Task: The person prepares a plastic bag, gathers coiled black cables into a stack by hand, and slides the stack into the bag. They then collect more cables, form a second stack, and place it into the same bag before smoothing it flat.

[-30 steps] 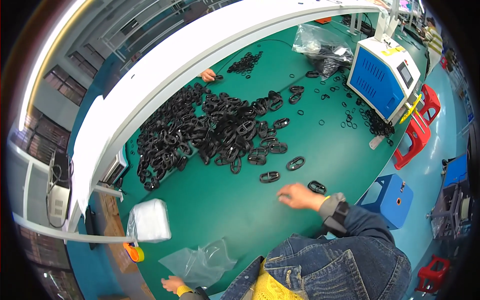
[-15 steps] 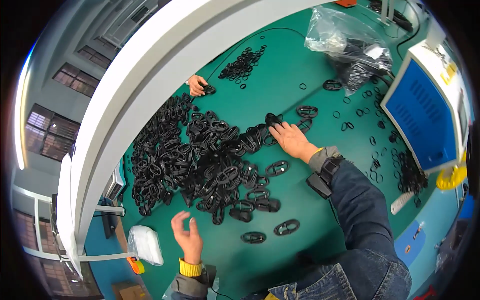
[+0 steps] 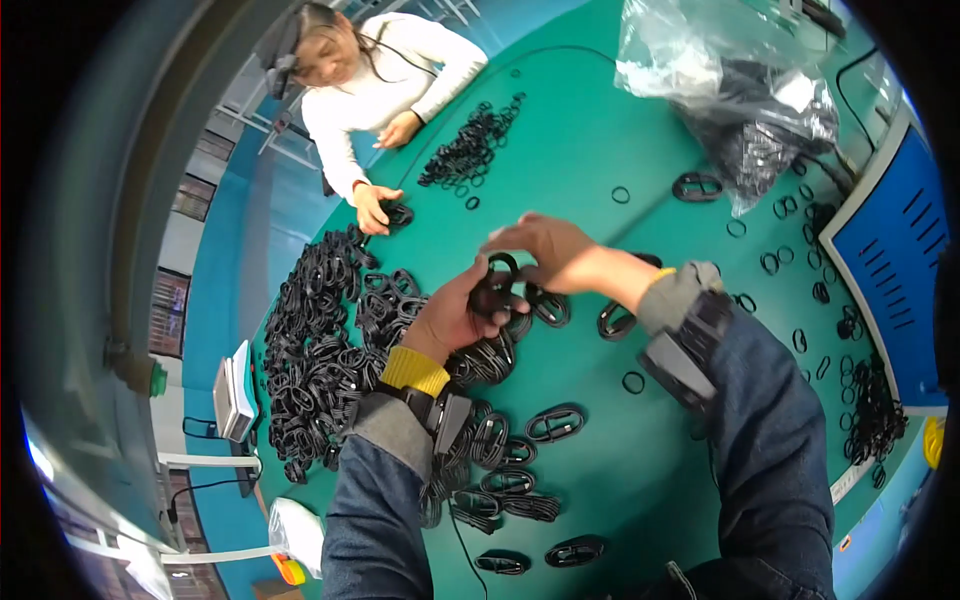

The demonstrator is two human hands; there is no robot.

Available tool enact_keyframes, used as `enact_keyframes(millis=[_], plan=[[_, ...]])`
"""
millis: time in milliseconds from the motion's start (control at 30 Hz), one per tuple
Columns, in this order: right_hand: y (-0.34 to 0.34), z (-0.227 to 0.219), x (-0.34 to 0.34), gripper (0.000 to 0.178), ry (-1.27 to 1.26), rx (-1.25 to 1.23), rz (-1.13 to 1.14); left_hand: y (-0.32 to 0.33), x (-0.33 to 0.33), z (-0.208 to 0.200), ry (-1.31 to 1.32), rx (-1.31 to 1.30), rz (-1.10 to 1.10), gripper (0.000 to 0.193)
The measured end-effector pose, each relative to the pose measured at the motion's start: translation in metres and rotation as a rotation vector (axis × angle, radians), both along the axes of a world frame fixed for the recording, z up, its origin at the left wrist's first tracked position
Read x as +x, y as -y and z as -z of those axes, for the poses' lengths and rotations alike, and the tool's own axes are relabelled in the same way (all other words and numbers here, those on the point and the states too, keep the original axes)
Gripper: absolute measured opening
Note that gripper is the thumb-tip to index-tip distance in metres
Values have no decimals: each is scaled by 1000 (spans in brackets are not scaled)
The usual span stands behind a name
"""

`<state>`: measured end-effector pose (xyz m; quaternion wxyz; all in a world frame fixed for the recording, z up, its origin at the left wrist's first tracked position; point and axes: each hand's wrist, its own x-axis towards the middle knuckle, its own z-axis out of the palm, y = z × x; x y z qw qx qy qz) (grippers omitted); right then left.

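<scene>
My left hand (image 3: pixel 448 315) is closed around a coiled black cable (image 3: pixel 490 291), held above the pile with one loop standing up. My right hand (image 3: pixel 553 252) arches over that coil from the right, its fingers bent and apart; the fingertips are slightly blurred, and whether they touch the loop is hard to see. Below and left of my hands spreads a big pile of coiled black cables (image 3: pixel 310 340). Nearer to me lie several separate coils, among them one cable coil (image 3: pixel 555 423).
Across the green table (image 3: pixel 620 480) a co-worker's hand (image 3: pixel 373 208) touches another coil. Small black rings (image 3: pixel 470 145) are heaped at the back, with more scattered on the right. A clear plastic bag (image 3: pixel 740 130) of black items stands beside a blue-and-white box (image 3: pixel 895 250).
My left hand has come up from the lower left and now grips a coiled cable. My right hand has moved slightly left beside it. The view has shifted, bringing the co-worker into sight.
</scene>
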<state>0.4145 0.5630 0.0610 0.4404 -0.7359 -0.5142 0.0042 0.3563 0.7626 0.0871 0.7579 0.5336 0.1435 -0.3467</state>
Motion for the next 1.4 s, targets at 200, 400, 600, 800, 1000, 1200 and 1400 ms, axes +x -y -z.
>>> enact_keyframes(millis=[200,400,600,800,1000,1200,1400], plan=[[-15,50,11,55,-36,105,395,16,28,42,82,9,-409,53],[-36,47,1,60,-18,-101,370,7,35,53,69,30,-489,58],[-41,46,1,61,-71,-97,363,4,34,57,79,-33,-431,62],[-39,47,0,60,-58,-144,330,5,34,55,66,-7,-469,63],[-39,52,2,56,-84,-116,353,1,33,57,91,-79,-388,64],[-41,51,4,56,-77,-114,382,1,35,58,69,-63,-423,65],[-41,54,5,49,-67,1,499,13,35,51,6,70,-547,63]])
